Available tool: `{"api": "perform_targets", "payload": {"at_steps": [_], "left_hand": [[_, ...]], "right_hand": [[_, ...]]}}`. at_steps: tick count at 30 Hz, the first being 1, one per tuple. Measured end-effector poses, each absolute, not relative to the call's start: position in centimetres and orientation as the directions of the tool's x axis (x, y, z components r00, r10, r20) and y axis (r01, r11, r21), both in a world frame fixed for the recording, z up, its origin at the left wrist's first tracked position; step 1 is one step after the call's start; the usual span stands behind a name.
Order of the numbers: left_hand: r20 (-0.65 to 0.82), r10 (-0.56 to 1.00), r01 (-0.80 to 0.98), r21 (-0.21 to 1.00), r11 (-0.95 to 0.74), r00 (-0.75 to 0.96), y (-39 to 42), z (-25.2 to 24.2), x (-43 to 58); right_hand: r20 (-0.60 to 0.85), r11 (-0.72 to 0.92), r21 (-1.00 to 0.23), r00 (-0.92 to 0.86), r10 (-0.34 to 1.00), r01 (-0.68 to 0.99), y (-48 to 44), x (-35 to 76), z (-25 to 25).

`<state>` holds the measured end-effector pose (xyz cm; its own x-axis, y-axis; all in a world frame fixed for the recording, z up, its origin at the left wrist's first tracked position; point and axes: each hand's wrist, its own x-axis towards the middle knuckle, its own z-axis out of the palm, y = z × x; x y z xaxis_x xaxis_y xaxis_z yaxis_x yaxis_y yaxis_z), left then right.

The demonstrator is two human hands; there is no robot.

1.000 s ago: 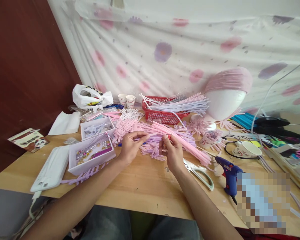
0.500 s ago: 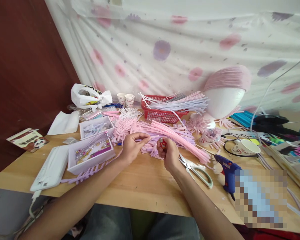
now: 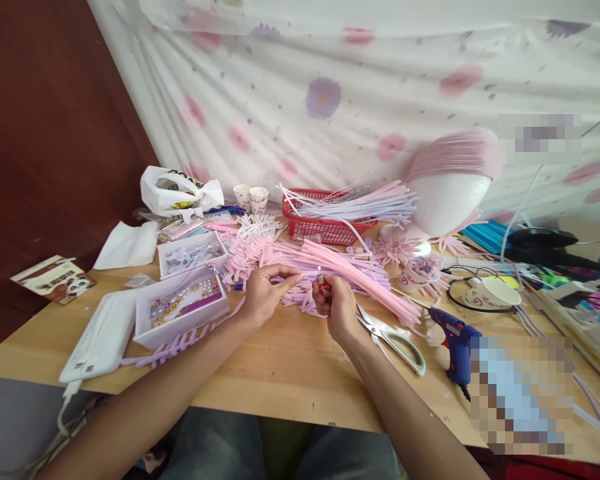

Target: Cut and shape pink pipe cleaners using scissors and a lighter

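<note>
My right hand [image 3: 337, 303] is closed around a red lighter [image 3: 324, 287] with a metal top, and a small bright flame shows above it. My left hand [image 3: 267, 293] pinches a thin pale strand, possibly a pipe cleaner [image 3: 307, 274], whose end points toward the flame. Whether flame and strand touch is too small to tell. Behind both hands lie thick pink pipe cleaners [image 3: 360, 280] in a bundle, over lilac ones. Scissors [image 3: 393, 340] with pale green handles rest right of my right hand.
At the left stand white boxes of beads [image 3: 183, 307] and a white power bank [image 3: 100, 333]. A red basket [image 3: 325, 230] of pipe cleaners stands behind, beside a white foam head [image 3: 447, 200]. A blue glue gun [image 3: 455, 340] and a paper cup [image 3: 495, 297] are at right.
A small flame now shows at the top of the lighter in my right hand. Both hands have stayed in nearly the same place.
</note>
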<state>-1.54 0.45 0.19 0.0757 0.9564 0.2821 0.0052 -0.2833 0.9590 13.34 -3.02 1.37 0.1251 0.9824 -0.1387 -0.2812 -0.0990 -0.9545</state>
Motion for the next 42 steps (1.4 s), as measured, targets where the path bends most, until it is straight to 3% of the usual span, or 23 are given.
{"api": "perform_targets", "payload": {"at_steps": [10,15,22,28,32,35,38,42], "left_hand": [[0.314,0.945,0.017,0.948,-0.317,0.091,0.6,-0.1,-1.6],[0.317,0.945,0.027,0.947,-0.320,0.077,0.5,0.1,-1.6],[0.287,0.952,0.015,0.957,-0.291,0.110,0.5,0.2,-1.7],[0.219,0.969,-0.010,0.976,-0.219,0.112,0.5,0.4,-1.6],[0.227,0.963,-0.006,0.973,-0.229,0.144,0.3,0.6,-1.6],[0.220,0.965,-0.022,0.975,-0.219,0.143,0.3,0.7,-1.6],[0.205,0.971,-0.055,0.978,-0.200,0.126,0.3,0.7,-1.5],[0.193,0.971,-0.095,0.979,-0.181,0.140,0.2,0.9,-1.4]], "right_hand": [[-0.123,-0.088,-0.965,0.129,0.984,-0.247,-3.0,13.6,0.9],[0.064,0.107,-0.974,0.215,0.975,-0.199,-3.0,13.8,0.7],[0.302,0.276,-0.952,0.258,0.918,0.130,-3.0,14.0,0.7],[0.252,0.250,-0.967,0.284,0.925,0.043,-2.9,14.4,0.4],[0.283,0.261,-0.958,0.242,0.928,0.119,-2.8,14.4,0.4],[0.293,0.259,-0.955,0.305,0.906,0.148,-2.7,14.6,0.5],[0.262,0.251,-0.965,0.341,0.903,0.076,-2.7,14.9,0.6],[0.204,0.213,-0.977,0.256,0.945,-0.008,-2.5,14.7,0.5]]}}
